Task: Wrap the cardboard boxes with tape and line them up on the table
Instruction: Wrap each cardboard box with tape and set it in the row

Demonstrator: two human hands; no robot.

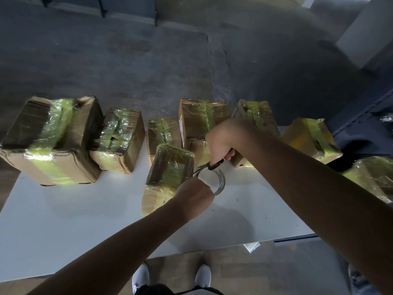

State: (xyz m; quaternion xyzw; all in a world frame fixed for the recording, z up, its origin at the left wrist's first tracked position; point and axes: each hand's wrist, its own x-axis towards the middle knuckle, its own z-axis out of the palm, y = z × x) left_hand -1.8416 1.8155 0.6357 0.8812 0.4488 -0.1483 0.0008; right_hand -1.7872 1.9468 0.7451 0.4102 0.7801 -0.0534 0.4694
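Note:
A small cardboard box [168,169] wrapped in clear and yellow-green tape stands in the middle of the white table [63,220]. My left hand [194,193] grips a nearly spent tape roll [220,184] just right of that box. My right hand [220,145] holds black-handled scissors [209,166], their blades pointing left at the strip between roll and box. Several taped boxes stand in a row along the far edge, among them a large box [51,141] at the left and a medium box [121,139] beside it.
Another taped box [312,137] sits at the far right of the row, and one more [374,177] lies off the table's right side. A dark shelf [365,124] stands at right. Grey floor lies beyond; my white shoes [140,277] show below the near edge.

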